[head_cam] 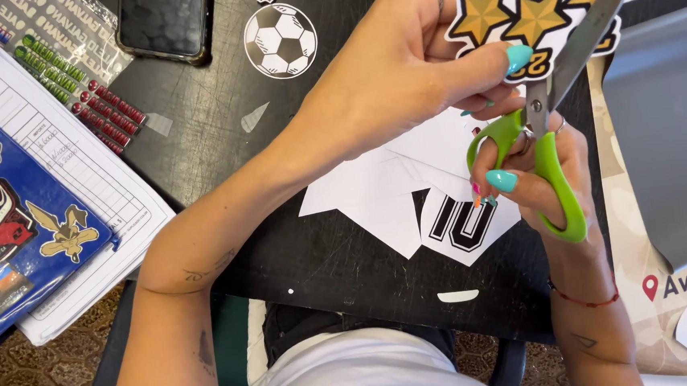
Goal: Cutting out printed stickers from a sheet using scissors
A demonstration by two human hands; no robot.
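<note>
Bright, even daylight; soft shadows under the forearms on the black table [218,121]. Mild glare on the phone [164,20] screen. Sharp centre, slight softness toward edges.

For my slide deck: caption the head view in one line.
Left hand holds a star sticker while the right hand cuts it with green scissors over a black table.

Your scissors [546,150] had lime-green handles and grey blades. The star sticker [533,18] you held showed gold stars on black with a white border. Your nails [518,57] were turquoise. The football sticker [280,40] was black and white, the table [209,122] black.
</note>
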